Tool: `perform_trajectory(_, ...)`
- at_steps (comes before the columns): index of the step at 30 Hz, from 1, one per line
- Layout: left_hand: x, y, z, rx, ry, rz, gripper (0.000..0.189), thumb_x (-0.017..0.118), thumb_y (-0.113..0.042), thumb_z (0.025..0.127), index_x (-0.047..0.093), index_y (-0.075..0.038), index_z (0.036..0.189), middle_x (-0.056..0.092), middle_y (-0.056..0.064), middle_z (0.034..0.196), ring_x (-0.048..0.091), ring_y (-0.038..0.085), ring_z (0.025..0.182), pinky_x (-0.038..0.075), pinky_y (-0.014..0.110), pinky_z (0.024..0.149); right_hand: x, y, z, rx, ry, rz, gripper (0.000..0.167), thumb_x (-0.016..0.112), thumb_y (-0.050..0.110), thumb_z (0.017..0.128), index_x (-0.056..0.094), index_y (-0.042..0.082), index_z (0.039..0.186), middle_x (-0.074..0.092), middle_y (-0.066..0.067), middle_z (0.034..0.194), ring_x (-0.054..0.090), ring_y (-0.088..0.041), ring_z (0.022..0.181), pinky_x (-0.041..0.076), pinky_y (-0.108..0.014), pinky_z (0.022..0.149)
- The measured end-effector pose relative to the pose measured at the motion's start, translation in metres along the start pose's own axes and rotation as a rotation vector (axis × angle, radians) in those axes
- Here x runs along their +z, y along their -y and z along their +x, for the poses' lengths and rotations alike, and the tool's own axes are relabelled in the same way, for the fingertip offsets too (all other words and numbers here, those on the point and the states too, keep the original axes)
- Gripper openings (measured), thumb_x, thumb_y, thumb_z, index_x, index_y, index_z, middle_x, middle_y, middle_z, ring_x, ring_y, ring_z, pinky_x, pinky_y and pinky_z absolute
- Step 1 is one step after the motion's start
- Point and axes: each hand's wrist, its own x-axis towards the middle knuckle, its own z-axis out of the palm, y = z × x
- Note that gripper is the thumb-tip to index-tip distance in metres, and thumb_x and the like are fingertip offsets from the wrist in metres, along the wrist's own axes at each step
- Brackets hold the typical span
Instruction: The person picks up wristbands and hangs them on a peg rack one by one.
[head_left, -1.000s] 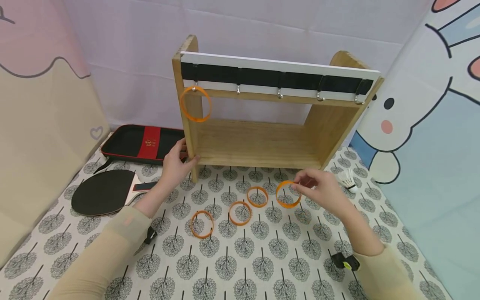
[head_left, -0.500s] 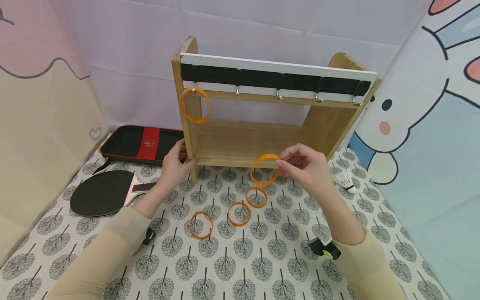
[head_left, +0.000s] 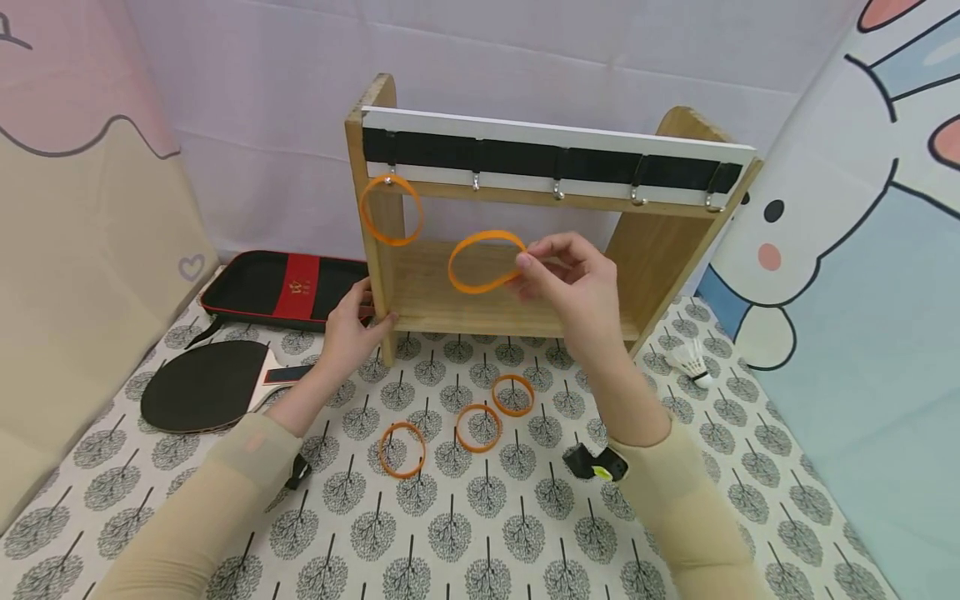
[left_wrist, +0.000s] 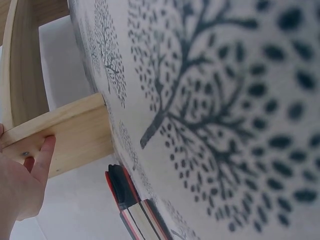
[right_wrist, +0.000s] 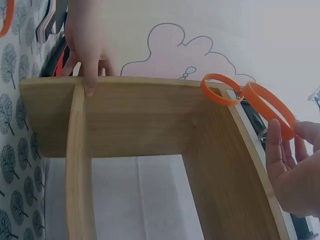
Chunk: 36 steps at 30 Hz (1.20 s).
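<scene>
An orange wristband (head_left: 468, 287) is pinched between the thumb and fingers of my right hand (head_left: 588, 287), raised in front of the wooden shelf (head_left: 502, 271). My left hand (head_left: 352, 329) grips the shelf's left side panel near its base; in the left wrist view its fingers (left_wrist: 44, 157) lie against the wood. A second orange wristband (head_left: 366, 218) hangs from the leftmost hook of the black and white hook strip (head_left: 525, 158). Several more silver hooks (head_left: 558, 190) line the strip to the right. On the tablecloth lie three orange wristbands, one (head_left: 402, 475) nearest the front.
A black table tennis paddle (head_left: 206, 387) lies at the left, below a black case with a red band (head_left: 300, 287). To the right of the shelf lies a shuttlecock (head_left: 696, 367). Printed curtains (head_left: 847, 358) stand around the patterned tablecloth (head_left: 487, 533).
My right hand has lifted the pinched wristband from low over the tablecloth, up and to the left, to below the hooks. My left hand stays on the shelf's side panel.
</scene>
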Motion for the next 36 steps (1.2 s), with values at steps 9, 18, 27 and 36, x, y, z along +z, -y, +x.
perform_trajectory(9,0.0,0.001,-0.001,-0.015,0.006,-0.006,0.064,0.068,-0.022,0.087,0.039,-0.011,0.143,0.057,0.016,0.117,0.064,0.033,0.097,0.058,0.046,0.069,0.019,-0.005,0.015,-0.055,-0.086,0.169,0.012,0.069,0.005,0.085,0.06,0.002,0.091,0.061,-0.013,0.089,0.069,-0.027,0.072,0.059,-0.039,0.066)
perform_trajectory(18,-0.001,0.0,0.0,0.005,0.002,-0.003,0.063,0.069,-0.02,0.086,0.04,-0.01,0.141,0.058,0.016,0.113,0.063,0.032,0.094,0.057,0.046,0.067,0.033,-0.015,0.028,-0.04,-0.136,0.354,0.007,0.064,-0.001,0.087,0.058,0.001,0.09,0.06,-0.012,0.083,0.069,-0.024,0.07,0.058,-0.042,0.072)
perform_trajectory(27,-0.001,0.0,0.001,0.004,0.006,-0.005,0.062,0.068,-0.02,0.087,0.04,-0.009,0.141,0.058,0.017,0.114,0.064,0.032,0.095,0.057,0.046,0.068,0.035,-0.032,0.026,0.03,-0.159,0.34,0.009,0.066,0.002,0.087,0.058,0.003,0.09,0.061,-0.009,0.085,0.069,-0.023,0.07,0.059,-0.037,0.069)
perform_trajectory(36,0.001,0.001,0.0,0.004,0.001,-0.011,0.062,0.068,-0.02,0.086,0.041,-0.01,0.141,0.059,0.016,0.113,0.064,0.032,0.094,0.058,0.045,0.067,0.028,-0.035,0.017,0.08,-0.128,0.314,0.013,0.068,0.005,0.086,0.058,0.002,0.094,0.063,-0.01,0.091,0.068,-0.024,0.076,0.059,-0.036,0.07)
